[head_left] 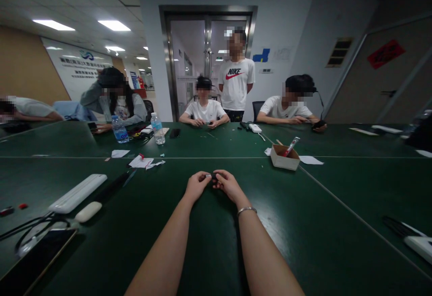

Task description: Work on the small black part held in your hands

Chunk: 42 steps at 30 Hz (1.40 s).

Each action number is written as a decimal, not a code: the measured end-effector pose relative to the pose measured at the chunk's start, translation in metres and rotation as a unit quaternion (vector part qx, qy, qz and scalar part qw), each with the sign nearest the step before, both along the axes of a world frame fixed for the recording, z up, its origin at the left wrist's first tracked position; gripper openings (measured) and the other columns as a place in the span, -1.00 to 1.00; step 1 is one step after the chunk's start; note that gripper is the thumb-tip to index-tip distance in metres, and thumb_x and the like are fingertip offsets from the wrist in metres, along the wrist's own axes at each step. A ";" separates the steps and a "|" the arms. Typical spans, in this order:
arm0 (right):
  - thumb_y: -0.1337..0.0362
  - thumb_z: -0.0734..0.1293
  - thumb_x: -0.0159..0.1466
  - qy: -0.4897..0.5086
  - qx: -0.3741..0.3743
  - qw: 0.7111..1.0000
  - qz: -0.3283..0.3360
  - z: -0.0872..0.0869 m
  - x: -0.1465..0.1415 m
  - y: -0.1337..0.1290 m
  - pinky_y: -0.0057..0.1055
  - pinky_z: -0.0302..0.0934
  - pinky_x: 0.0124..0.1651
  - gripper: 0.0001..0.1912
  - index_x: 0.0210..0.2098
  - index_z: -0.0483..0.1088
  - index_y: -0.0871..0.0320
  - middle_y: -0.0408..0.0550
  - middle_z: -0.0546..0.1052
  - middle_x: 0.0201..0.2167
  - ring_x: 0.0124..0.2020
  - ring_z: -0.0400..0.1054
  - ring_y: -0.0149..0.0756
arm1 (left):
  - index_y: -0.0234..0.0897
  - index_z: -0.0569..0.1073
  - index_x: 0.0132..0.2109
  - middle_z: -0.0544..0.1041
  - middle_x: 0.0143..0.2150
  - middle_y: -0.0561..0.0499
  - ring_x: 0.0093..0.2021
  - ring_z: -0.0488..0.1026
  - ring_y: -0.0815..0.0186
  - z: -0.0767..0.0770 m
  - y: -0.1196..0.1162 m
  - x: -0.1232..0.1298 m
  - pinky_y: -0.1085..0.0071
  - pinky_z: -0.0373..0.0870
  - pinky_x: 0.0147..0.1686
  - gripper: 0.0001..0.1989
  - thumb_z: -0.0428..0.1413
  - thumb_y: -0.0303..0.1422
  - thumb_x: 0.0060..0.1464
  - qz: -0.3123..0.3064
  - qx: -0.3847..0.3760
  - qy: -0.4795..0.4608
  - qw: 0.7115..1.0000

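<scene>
Nearest the camera, your bare left forearm (162,246) and bare right forearm (265,246) reached forward over the dark green, smooth-topped table (216,251), a silver metal bracelet (247,210) circling your right wrist. Your left hand (197,186) and right hand (228,186) met near the middle of it, just above its surface. Between them was a small dark piece with a pale, shiny end (213,176): your left fingertips pinched the pale end, while your right thumb and fingers pinched the dark part; its finer shape was too small to tell. Off to your left lay a black flat phone (40,260), a white rounded oval case (88,212) and a long white plastic bar (78,193). Ahead, to the right, an open cardboard box (285,163) held a red-and-silver tool (290,146).
</scene>
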State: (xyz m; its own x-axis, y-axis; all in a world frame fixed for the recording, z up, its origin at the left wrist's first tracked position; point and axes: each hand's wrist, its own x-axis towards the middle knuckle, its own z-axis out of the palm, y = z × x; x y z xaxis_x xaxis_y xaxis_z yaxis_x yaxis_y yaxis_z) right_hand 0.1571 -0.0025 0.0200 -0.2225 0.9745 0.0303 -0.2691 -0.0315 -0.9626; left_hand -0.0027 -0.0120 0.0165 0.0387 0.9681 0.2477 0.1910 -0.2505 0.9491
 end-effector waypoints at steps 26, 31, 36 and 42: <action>0.24 0.36 0.16 0.040 -0.028 0.998 -0.045 0.003 -0.001 -0.002 -0.41 0.38 -0.44 -0.77 -0.20 0.36 0.16 -0.20 0.44 -0.57 -0.67 0.22 -0.54 | -0.37 0.53 -0.23 0.55 -0.39 -0.07 -0.41 0.45 0.35 0.005 0.003 -0.002 0.44 0.38 -0.40 -0.71 0.10 -0.21 0.03 0.079 -0.034 -0.067 0.994; 0.23 0.40 0.10 0.018 -0.014 0.999 -0.023 0.002 -0.002 -0.001 -0.41 0.38 -0.44 -0.75 -0.23 0.38 0.16 -0.21 0.43 -0.56 -0.66 0.23 -0.54 | -0.35 0.53 -0.24 0.53 -0.42 -0.04 -0.43 0.43 0.36 0.006 0.001 0.001 0.44 0.36 -0.39 -0.72 0.13 -0.21 0.00 0.041 -0.028 -0.047 0.998; 0.23 0.40 0.10 0.009 -0.010 1.000 -0.019 0.002 -0.002 -0.001 -0.45 0.36 -0.46 -0.74 -0.22 0.38 0.15 -0.20 0.44 -0.56 -0.66 0.25 -0.53 | -0.35 0.52 -0.23 0.53 -0.42 -0.03 -0.42 0.42 0.36 0.003 0.001 0.002 0.44 0.35 -0.38 -0.70 0.13 -0.18 0.00 0.034 -0.030 -0.042 0.998; 0.24 0.40 0.10 0.011 -0.008 1.000 -0.017 0.002 -0.002 0.000 -0.44 0.37 -0.46 -0.76 -0.23 0.39 0.15 -0.21 0.43 -0.56 -0.65 0.25 -0.53 | -0.33 0.52 -0.24 0.53 -0.41 -0.03 -0.41 0.43 0.35 0.005 -0.002 0.002 0.43 0.36 -0.37 -0.69 0.13 -0.17 0.00 0.022 -0.020 -0.028 0.999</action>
